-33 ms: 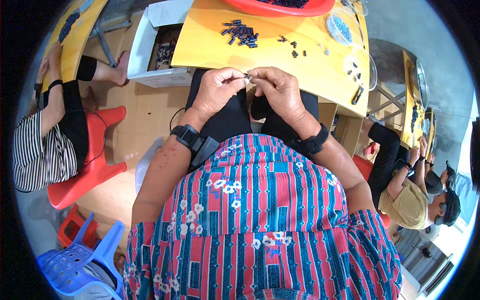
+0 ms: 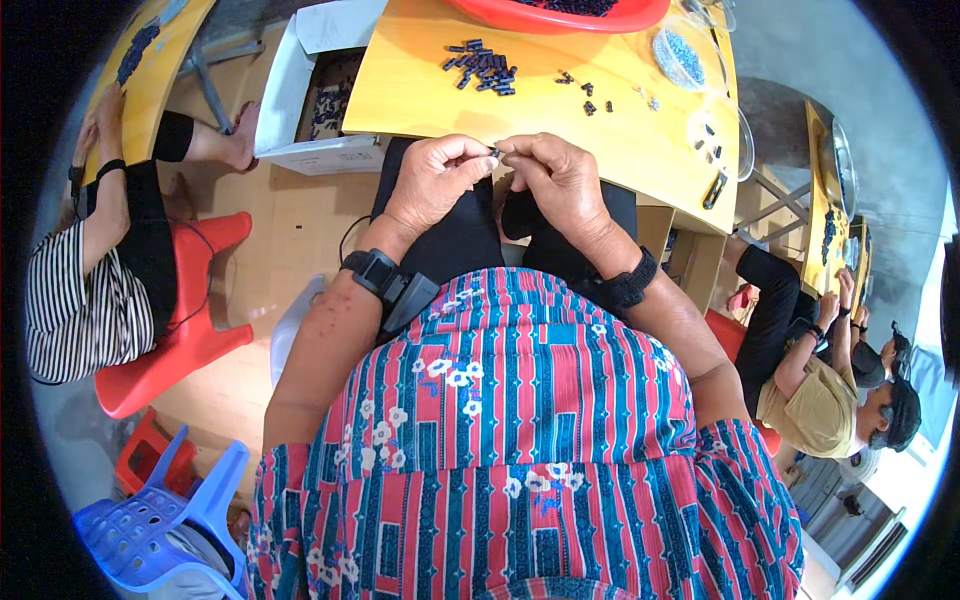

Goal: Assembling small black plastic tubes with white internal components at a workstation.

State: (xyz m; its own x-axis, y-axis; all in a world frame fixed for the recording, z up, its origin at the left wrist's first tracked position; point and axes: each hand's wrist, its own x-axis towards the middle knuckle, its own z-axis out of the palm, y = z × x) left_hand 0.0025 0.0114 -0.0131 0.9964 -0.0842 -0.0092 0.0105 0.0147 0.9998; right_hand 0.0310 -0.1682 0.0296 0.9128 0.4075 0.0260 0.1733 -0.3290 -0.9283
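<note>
Hands [image 2: 437, 183] unmoved since earlier, both on one small dark piece [image 2: 495, 153].

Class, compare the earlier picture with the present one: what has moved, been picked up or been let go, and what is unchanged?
Nothing has visibly changed. The left hand and right hand still pinch a small dark part; the pile and basin stayed put.

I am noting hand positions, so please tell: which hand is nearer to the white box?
Left: the left hand is right of the white box, and the right hand is farther right, beyond the left hand.
</note>
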